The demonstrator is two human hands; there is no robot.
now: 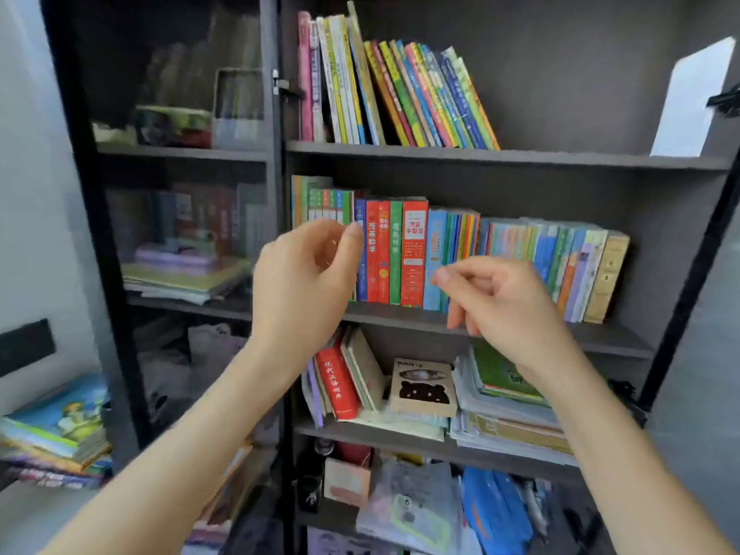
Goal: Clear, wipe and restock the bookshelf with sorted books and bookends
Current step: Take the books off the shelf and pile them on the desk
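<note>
Bookshelf [480,156] is fully loaded, so this looks like the clearing step, barely begun. The middle row of books [580,266] seems to be the target. The left hand [308,274] hovers in front of that row's left end and the right hand [508,302] in front of its middle. Both are loosely curled and holding nothing. Next move probably calls for clamping a batch of spines from both sides.

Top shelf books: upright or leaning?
Leaning. The top shelf books tilt left; only the pink book at the left end stands upright.
</note>
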